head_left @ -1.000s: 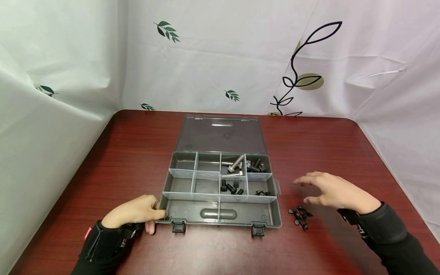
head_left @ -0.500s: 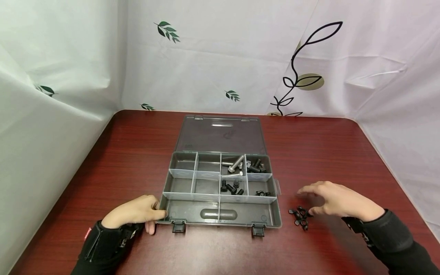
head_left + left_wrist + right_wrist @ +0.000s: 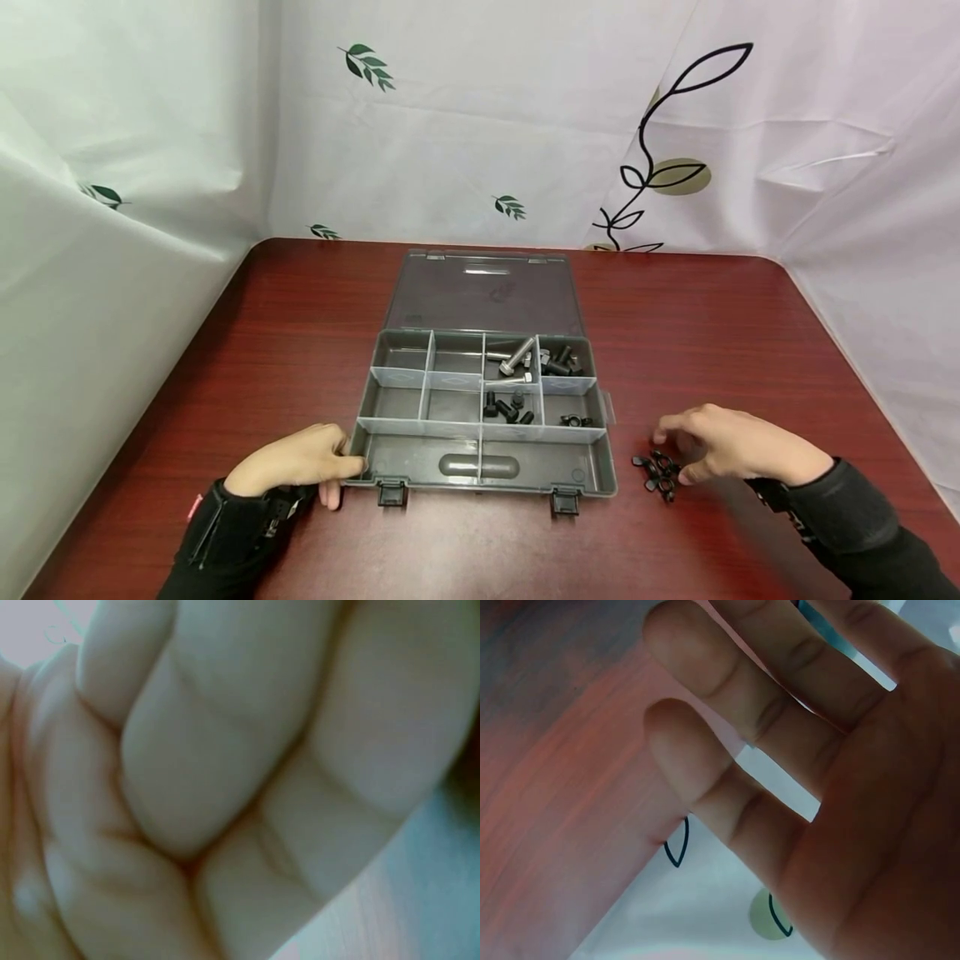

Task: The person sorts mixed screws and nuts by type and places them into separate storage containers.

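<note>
A grey see-through compartment box (image 3: 420,451) lies with its lid (image 3: 483,296) folded back. My left hand (image 3: 300,460) grips its front left corner, thumb over the rim; the left wrist view shows curled fingers (image 3: 202,735). To the right of the box is a small pile of black wing nuts (image 3: 660,475). Over the pile's right side hovers my right hand (image 3: 738,444), thumb right at the nuts. Relaxed, spread fingers (image 3: 727,795) show in the right wrist view, holding nothing visible. A few similar wing nuts (image 3: 576,421) sit in a right-hand compartment.
Silver bolts (image 3: 516,357) and black bolts (image 3: 558,365) fill two back compartments, and short black bolts (image 3: 507,410) lie in a middle one. Two latches (image 3: 565,502) stick out at the box's front. White cloth (image 3: 450,125) hangs around the red-brown table (image 3: 480,550).
My right hand has come down towards the pile of wing nuts, its thumb now at the edge of them. The left hand keeps its hold on the box corner.
</note>
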The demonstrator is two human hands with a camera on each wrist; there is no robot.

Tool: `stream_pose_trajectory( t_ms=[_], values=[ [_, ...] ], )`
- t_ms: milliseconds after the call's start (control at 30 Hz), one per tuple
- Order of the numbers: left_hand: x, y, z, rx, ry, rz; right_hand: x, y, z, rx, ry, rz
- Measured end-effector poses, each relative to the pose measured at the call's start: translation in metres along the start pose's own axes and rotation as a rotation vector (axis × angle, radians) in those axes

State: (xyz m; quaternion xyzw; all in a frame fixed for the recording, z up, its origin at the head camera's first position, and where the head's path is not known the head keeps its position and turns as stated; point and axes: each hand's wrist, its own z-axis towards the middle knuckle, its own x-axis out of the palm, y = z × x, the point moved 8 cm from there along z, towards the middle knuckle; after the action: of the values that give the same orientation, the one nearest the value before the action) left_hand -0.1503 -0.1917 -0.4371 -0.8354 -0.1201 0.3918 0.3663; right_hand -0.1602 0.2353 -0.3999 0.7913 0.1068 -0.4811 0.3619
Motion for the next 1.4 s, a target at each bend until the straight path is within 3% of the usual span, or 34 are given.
stream_pose_trajectory(
  t_ms=[433, 767, 1133, 1400],
  values=[
    [-0.002, -0.003, 0.001, -0.005, -0.009, 0.014, 0.009, 0.000, 0.006, -0.011, 0.051, 0.037],
    [-0.001, -0.001, 0.001, 0.000, -0.007, 0.002, 0.012, -0.001, 0.008, 0.008, 0.046, 0.012],
    [0.000, 0.001, 0.000, -0.003, -0.009, -0.001, 0.013, 0.003, 0.008, -0.067, 0.006, 0.020],
    [0.000, 0.000, -0.001, -0.006, -0.011, -0.005, 0.014, 0.001, 0.008, -0.019, 0.017, 0.008]
  ],
)
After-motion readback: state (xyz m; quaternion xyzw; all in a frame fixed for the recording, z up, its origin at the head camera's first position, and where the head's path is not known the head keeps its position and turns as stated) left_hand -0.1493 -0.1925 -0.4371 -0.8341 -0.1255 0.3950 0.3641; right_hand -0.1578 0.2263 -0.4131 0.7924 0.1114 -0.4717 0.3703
